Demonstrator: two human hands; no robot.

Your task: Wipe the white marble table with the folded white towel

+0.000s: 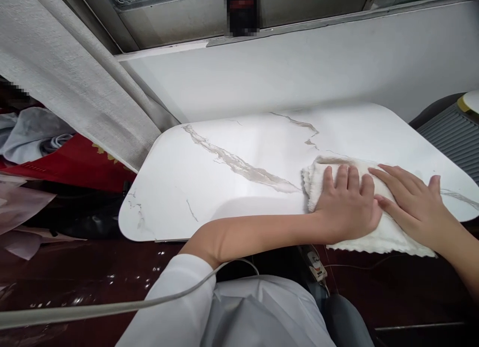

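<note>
A white cloth (pixel 377 237) with a scalloped edge lies on the right part of a white marble-patterned table (pixel 179 177). Its near edge hangs over the front of the tabletop. My left hand (pixel 348 202) reaches across my body and presses down on the cloth, palm down, its fingers laid on the fabric and pointing away from me. Close beside it, my right hand (pixel 419 202) rests on the cloth's right side with fingers spread. The right thumb is near the left hand's edge, and the little finger sticks up off the cloth.
Behind the table stands a white panel (pixel 280 78) below a window frame. A pale curtain (pixel 86 73) hangs at the left, beside a red cloth (pixel 75 167). A grey ribbed object (pixel 451 137) is at the right. A white cable (pixel 112 307) crosses before me; a power strip (pixel 316 267) sits below the table.
</note>
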